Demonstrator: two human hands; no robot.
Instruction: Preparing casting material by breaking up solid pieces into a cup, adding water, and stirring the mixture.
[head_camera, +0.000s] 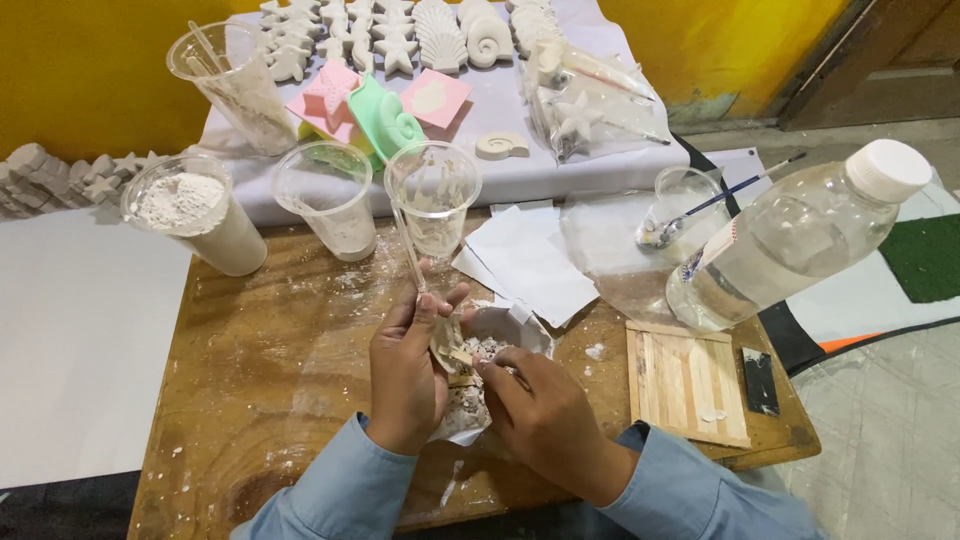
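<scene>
My left hand (405, 365) grips a clear plastic cup (432, 200) by its lower part, tilted so the mouth points away from me. My right hand (540, 405) pinches a small wooden stick (462, 357) against the cup's bottom. Below both hands lies a crumpled white paper (500, 325) with several white plaster crumbs (467, 395) on it. Both sleeves are light blue. The cup's base is hidden between my fingers.
On the wooden table (270, 370) stand a cup of white powder (195, 210), an empty cup (325, 195), a cup with a paintbrush (680, 205), a water bottle (795, 235), a wooden slat board (688, 380). Behind lie coloured moulds (380, 105) and white shell and star casts (400, 35).
</scene>
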